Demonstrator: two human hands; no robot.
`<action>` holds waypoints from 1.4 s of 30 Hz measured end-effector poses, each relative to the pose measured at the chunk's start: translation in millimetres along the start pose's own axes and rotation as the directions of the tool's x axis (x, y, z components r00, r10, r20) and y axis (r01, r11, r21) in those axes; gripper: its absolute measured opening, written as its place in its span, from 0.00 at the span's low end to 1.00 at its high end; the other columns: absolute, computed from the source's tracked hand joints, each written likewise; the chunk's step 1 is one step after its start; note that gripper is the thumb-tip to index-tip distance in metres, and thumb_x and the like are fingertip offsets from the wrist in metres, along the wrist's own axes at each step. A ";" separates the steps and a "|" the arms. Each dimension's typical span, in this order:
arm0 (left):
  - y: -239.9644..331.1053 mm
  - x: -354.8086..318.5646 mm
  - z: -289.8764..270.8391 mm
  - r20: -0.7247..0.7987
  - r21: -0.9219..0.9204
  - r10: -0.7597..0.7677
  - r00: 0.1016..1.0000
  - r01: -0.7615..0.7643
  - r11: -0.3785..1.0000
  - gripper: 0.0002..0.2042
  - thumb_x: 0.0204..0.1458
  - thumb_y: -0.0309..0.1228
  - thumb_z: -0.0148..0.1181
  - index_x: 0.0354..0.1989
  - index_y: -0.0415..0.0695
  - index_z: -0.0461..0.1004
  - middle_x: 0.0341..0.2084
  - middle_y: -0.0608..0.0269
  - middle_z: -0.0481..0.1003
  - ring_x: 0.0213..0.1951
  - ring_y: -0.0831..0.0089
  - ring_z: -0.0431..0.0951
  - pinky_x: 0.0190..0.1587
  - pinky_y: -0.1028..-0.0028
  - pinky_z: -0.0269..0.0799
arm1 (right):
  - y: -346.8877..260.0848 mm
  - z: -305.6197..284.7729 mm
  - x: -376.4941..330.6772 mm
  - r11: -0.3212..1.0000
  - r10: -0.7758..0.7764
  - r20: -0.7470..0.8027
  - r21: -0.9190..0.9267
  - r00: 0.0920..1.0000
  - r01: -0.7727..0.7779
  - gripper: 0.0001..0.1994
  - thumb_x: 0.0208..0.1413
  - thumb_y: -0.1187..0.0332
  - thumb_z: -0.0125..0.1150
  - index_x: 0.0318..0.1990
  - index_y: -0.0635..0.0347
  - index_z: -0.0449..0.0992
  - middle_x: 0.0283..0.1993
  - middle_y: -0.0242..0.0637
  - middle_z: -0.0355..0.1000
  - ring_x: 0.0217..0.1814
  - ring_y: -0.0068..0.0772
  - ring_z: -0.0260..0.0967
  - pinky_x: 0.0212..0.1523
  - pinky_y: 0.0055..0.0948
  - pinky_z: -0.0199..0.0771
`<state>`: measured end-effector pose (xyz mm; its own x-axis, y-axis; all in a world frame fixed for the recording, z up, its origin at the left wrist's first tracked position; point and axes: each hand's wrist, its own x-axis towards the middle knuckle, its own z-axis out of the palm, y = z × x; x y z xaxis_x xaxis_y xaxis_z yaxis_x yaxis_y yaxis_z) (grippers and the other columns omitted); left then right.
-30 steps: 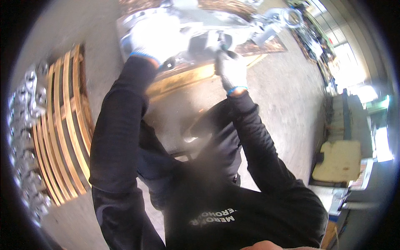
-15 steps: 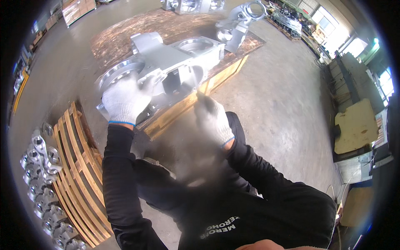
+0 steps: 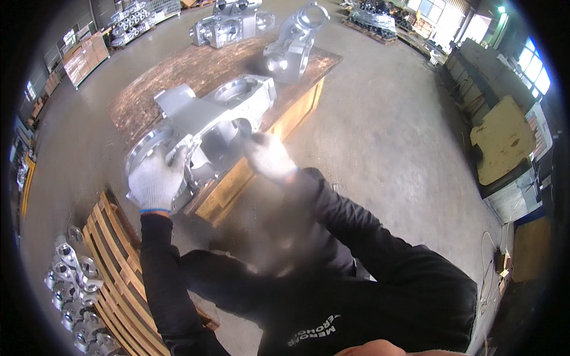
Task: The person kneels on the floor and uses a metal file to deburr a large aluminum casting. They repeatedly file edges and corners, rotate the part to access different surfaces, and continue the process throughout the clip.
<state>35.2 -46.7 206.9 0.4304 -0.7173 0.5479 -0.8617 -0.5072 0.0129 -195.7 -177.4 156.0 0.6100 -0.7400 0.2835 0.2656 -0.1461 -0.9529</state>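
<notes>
Floor (image 3: pixel 380 136): grey concrete, wide workshop hall, daylight at windows far right of the bench.
Bench (image 3: pixel 196 71): wooden, worn brown top, pale plank sides, standing on the floor.
Casting (image 3: pixel 202 127): large grey metal housing, lying on the near end of the bench, round flange overhanging the near corner.
Left hand (image 3: pixel 155 181): white knit glove, palm flat on the flange rim, fingers curled over its edge, gripping it.
Right hand (image 3: pixel 268 155): white glove, blurred, at the casting's right side by a round opening; cannot tell whether fingers closed or spread.
Second casting (image 3: pixel 294 44): upright on the far end of the bench, apart from the first.
More castings (image 3: pixel 228 26): on the floor beyond the bench.
Pallet (image 3: pixel 116 267): slatted wood, on the floor left of the bench's near corner.
Small parts (image 3: pixel 74 285): shiny metal pieces heaped left of the pallet.
Yellow block (image 3: pixel 504 139): far right of the bench, by dark machinery.
</notes>
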 end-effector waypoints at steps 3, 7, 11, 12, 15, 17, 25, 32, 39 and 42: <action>-4.2 0.3 4.4 -0.221 -0.046 0.124 0.967 -0.137 0.990 0.22 0.56 0.56 0.62 0.47 0.52 0.83 0.27 0.51 0.83 0.32 0.53 0.85 0.38 0.55 0.80 | -3.7 -16.6 -11.7 0.958 -0.072 0.040 -0.275 0.997 0.080 0.14 0.64 0.61 0.56 0.36 0.65 0.78 0.26 0.33 0.72 0.25 0.24 0.69 0.26 0.27 0.69; -10.2 2.9 1.9 -0.021 -0.037 0.044 0.999 -0.045 0.998 0.20 0.55 0.54 0.65 0.43 0.50 0.84 0.24 0.52 0.82 0.30 0.53 0.85 0.38 0.56 0.79 | 13.3 -31.0 -15.2 0.998 0.053 -0.180 -0.030 0.982 -0.059 0.14 0.65 0.62 0.56 0.31 0.63 0.77 0.25 0.32 0.70 0.22 0.22 0.65 0.23 0.25 0.66; -12.3 5.0 0.9 -0.063 -0.073 0.100 0.993 -0.104 0.992 0.21 0.55 0.54 0.66 0.46 0.51 0.84 0.23 0.52 0.82 0.29 0.52 0.84 0.39 0.57 0.79 | 44.0 -9.2 -23.7 0.849 -0.468 -0.154 -0.351 0.870 0.395 0.15 0.68 0.60 0.55 0.35 0.63 0.76 0.25 0.31 0.69 0.20 0.24 0.63 0.23 0.27 0.65; -12.6 5.3 2.3 -0.143 -0.118 0.139 0.980 -0.156 0.981 0.21 0.55 0.54 0.66 0.46 0.51 0.84 0.23 0.52 0.82 0.29 0.52 0.84 0.38 0.56 0.79 | 49.1 -6.3 -32.4 0.903 -0.397 -0.150 -0.244 0.906 0.355 0.13 0.69 0.61 0.54 0.41 0.64 0.76 0.28 0.33 0.71 0.24 0.26 0.66 0.27 0.28 0.67; -14.8 2.8 7.9 -0.073 -0.032 0.092 0.993 -0.095 0.995 0.20 0.53 0.51 0.69 0.46 0.48 0.84 0.28 0.53 0.83 0.28 0.53 0.83 0.34 0.56 0.79 | 59.4 -3.6 -76.1 0.965 0.122 -0.157 0.249 0.980 -0.081 0.15 0.71 0.64 0.53 0.56 0.64 0.76 0.38 0.40 0.77 0.37 0.32 0.76 0.38 0.31 0.76; -17.8 2.4 10.4 -0.093 -0.003 0.111 0.989 -0.112 0.994 0.22 0.52 0.55 0.68 0.38 0.47 0.83 0.26 0.51 0.81 0.27 0.52 0.82 0.31 0.56 0.78 | 66.2 -5.0 -96.6 0.978 0.211 -0.081 0.014 0.974 -0.210 0.16 0.69 0.68 0.55 0.60 0.65 0.75 0.49 0.46 0.79 0.51 0.40 0.78 0.52 0.35 0.78; -18.9 9.2 14.1 -0.127 0.003 0.128 0.984 -0.128 0.992 0.20 0.55 0.55 0.65 0.38 0.51 0.84 0.23 0.51 0.81 0.27 0.50 0.83 0.32 0.56 0.78 | 111.6 9.8 -86.3 0.999 -0.046 0.358 0.030 0.933 0.038 0.30 0.68 0.73 0.59 0.75 0.64 0.59 0.73 0.33 0.66 0.62 0.24 0.72 0.57 0.21 0.74; -5.0 8.9 6.2 0.032 0.061 -0.008 0.999 0.006 0.998 0.23 0.57 0.57 0.64 0.41 0.49 0.86 0.20 0.51 0.80 0.25 0.50 0.84 0.32 0.57 0.78 | 74.2 70.5 -7.7 0.808 0.315 0.320 0.403 0.893 -0.429 0.21 0.72 0.56 0.54 0.62 0.60 0.75 0.57 0.38 0.77 0.53 0.28 0.74 0.55 0.27 0.74; -21.6 9.2 15.0 0.057 0.005 -0.018 0.998 0.018 1.000 0.20 0.58 0.53 0.64 0.47 0.53 0.85 0.15 0.56 0.78 0.19 0.60 0.80 0.26 0.62 0.75 | 42.1 52.0 -9.2 0.688 0.524 0.342 0.369 0.780 -0.624 0.17 0.70 0.58 0.55 0.57 0.56 0.81 0.44 0.36 0.80 0.40 0.23 0.76 0.43 0.30 0.78; -22.2 10.1 17.2 0.051 -0.040 0.008 0.999 -0.005 0.999 0.18 0.58 0.52 0.64 0.49 0.56 0.85 0.16 0.57 0.78 0.19 0.60 0.80 0.27 0.62 0.75 | 34.7 61.1 10.7 0.800 0.355 0.338 0.373 0.872 -0.470 0.17 0.70 0.60 0.55 0.60 0.53 0.80 0.52 0.36 0.80 0.43 0.23 0.76 0.45 0.30 0.78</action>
<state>63.4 -50.9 197.8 0.4372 -0.7448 0.5042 -0.8741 -0.4838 0.0432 -134.3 -150.3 132.5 0.8781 -0.4753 -0.0548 0.2039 0.4755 -0.8558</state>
